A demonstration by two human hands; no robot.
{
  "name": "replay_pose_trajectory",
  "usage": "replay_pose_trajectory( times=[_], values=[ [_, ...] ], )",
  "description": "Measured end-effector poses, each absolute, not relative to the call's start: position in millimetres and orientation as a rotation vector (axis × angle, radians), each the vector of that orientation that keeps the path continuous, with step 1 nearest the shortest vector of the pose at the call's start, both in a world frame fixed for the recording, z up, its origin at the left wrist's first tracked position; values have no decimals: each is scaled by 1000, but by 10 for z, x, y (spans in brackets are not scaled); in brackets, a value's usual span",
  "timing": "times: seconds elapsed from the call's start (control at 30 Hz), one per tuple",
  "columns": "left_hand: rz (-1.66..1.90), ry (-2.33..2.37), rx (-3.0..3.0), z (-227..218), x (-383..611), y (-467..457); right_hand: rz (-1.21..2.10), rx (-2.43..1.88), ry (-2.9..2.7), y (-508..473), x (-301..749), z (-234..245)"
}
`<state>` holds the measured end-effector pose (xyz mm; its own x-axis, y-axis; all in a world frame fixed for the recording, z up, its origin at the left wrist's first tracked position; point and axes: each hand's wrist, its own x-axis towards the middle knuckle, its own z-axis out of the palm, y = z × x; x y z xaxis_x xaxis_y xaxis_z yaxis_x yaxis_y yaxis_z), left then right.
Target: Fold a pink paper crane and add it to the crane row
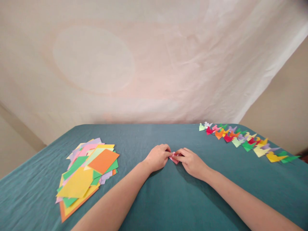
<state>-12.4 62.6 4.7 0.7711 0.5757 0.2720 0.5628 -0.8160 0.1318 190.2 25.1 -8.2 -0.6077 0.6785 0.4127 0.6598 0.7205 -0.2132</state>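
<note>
Two bare hands meet near the middle of the table in the head view, and between their fingertips is one small pink paper [175, 161], folded, close above or on the dark green cloth [149, 205]. The left hand [157, 158] has its thumb and fingers together on the left side of the paper; the right hand [192, 163] pinches it from the right side. The fingers cover much of it, so I cannot tell exactly which fold is in work.

About the progress, I judge that it is well advanced but not complete. On the far right side of the table, a group of folded paper birds [247, 146] stands in slanting rows, and these look finished. The pink paper does not yet show such a bird shape, so its folding seems only partly done. On the left side, a pile of paper sheets [77, 183] lies flat and unfolded, which I take as work that is left.

By count, there is one pink paper in the hands, one pile with more than ten sheets, many overlapping, and roughly twenty birds; the exact number I cannot give, because they hide one another
</note>
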Motion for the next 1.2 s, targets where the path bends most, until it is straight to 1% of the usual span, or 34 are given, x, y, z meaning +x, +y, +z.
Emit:
replay_pose_trajectory(
  times=[0.4, 0.73, 1.03, 1.2],
  values=[
    [424, 974, 2957, 73, -113, 608, 95, -1037, -2510, 245, 1912, -20],
    [439, 965, 2977, 95, -122, 588, 137, -1039, -2337, 236, 1882, -116],
    [538, 747, 3093, 165, -96, 565, 183, -1015, -2295, 266, 1913, -160],
    [524, 691, 3157, 147, -71, 572, 210, -1032, -2297, 261, 1903, -138]
  ],
)
